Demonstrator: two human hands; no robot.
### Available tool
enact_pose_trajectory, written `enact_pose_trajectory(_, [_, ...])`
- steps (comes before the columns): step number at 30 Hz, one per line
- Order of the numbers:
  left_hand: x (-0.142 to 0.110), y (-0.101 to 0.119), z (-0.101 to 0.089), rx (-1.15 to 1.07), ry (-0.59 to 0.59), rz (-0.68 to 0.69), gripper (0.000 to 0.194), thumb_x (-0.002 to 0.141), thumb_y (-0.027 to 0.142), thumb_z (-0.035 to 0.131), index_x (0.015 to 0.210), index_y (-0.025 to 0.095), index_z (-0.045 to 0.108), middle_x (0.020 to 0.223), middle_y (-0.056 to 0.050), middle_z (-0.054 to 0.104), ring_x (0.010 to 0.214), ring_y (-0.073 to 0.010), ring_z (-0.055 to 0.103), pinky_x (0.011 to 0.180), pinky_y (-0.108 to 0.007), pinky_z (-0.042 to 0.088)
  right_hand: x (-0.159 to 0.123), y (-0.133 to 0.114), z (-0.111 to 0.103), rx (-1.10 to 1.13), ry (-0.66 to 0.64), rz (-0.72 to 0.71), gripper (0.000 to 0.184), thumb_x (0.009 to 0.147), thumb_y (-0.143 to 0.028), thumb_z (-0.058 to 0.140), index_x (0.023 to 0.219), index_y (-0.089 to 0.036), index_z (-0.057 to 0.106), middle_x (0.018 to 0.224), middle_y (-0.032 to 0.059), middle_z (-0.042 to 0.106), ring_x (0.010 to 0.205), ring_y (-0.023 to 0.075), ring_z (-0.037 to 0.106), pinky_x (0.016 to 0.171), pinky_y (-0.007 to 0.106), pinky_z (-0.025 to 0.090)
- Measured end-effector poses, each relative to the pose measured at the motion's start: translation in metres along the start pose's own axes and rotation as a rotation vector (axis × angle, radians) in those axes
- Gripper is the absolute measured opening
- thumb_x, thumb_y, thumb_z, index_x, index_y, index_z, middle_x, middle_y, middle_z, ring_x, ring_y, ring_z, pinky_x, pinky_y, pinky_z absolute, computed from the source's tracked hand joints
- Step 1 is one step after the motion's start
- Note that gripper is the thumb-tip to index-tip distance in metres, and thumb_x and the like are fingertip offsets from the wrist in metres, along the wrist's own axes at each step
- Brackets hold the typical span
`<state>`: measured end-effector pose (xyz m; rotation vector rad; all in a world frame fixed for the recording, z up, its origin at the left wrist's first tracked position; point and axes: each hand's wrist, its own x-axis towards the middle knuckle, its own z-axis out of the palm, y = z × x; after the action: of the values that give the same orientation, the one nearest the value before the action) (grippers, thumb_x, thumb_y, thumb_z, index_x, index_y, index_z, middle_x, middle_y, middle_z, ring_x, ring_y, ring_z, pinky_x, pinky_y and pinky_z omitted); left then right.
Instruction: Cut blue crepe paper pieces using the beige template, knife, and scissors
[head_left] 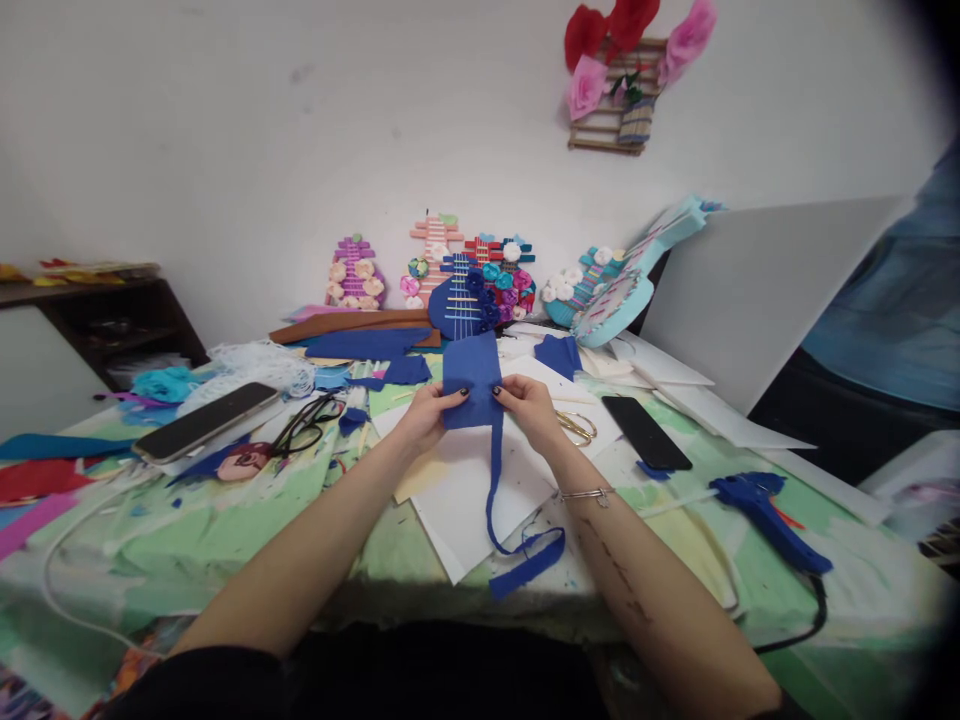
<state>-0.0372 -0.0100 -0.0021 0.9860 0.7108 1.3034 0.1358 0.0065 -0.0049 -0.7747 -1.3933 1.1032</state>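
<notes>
Both hands closed on the work: left hand [429, 415] pinches the left side of the blue fabric piece [472, 375], right hand [529, 404] pinches its right side, thumbs on the near face; piece is held up roughly flat above the middle of the table [394, 535], over white paper [457, 525]; narrow blue strip [493, 470] hangs from the piece's lower right corner, can't tell if joined or just pinched there; strip runs down toward the table's near edge, curls right, ends in a wider tab; gold scissor handles [577, 428] sit just beside the right hand, partly hidden by it; black phone [645, 432] lies right of those; blue glue gun [772, 522] rests toward the table's near right corner, black cord dropping over the near edge; second phone [210, 422] is toward the left edge, dark cord bundle [304, 420] between it and the left hand; white shredded material [259, 372] lies behind that phone; red felt [41, 482] is at the left edge; blue scrap [407, 370] lies beyond the left hand, another scrap [559, 355] beyond the right; long brown felt [352, 325] lies toward the far edge; dark blue guitar-shaped craft [456, 305] stands at the far edge among similar ones; large light blue one [637, 285] leans toward the far right corner.
</notes>
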Motion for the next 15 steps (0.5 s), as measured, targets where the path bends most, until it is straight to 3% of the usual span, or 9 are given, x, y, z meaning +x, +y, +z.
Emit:
enact_pose_trajectory(3, [-0.004,-0.003,0.006,0.000,-0.021,-0.002,0.039,0.054,0.026,0.089,0.087,0.011,0.075,0.088,-0.010,0.076,0.074,-0.0199,0.070,0.077,-0.033,0.055,-0.002,0.001,0.002,-0.032,0.015,-0.018,0.031,0.059,-0.041,0.076,0.073,-0.017,0.062,0.064,0.0012,0.067,0.058,0.0140,0.059,0.060,0.027,0.048])
enact_pose_trajectory(9, [-0.007,-0.005,0.010,0.027,0.003,0.019,0.040,0.047,0.017,0.090,0.083,0.009,0.074,0.088,-0.012,0.076,0.077,-0.0223,0.070,0.080,-0.036,0.055,0.002,-0.008,-0.003,-0.181,0.078,-0.085,0.018,0.066,-0.033,0.069,0.071,-0.017,0.062,0.060,0.0019,0.065,0.057,0.0162,0.061,0.059,0.030,0.050])
enact_pose_trajectory(13, [-0.005,-0.003,0.008,0.013,0.039,0.059,0.037,0.048,0.018,0.089,0.081,0.011,0.074,0.084,-0.009,0.076,0.074,-0.0200,0.070,0.080,-0.035,0.056,-0.033,-0.058,0.006,-0.295,0.125,-0.220,0.005,0.075,-0.021,0.062,0.078,-0.018,0.065,0.070,0.0024,0.068,0.069,0.0177,0.065,0.070,0.032,0.050])
enact_pose_trajectory(15, [-0.004,-0.003,0.007,0.005,0.045,0.063,0.036,0.048,0.017,0.089,0.080,0.011,0.074,0.083,-0.009,0.076,0.074,-0.0204,0.070,0.080,-0.036,0.057,-0.076,-0.093,0.017,-0.404,-0.002,-0.431,0.014,0.080,-0.015,0.057,0.087,-0.021,0.068,0.076,0.0016,0.070,0.072,0.0167,0.065,0.072,0.031,0.051])
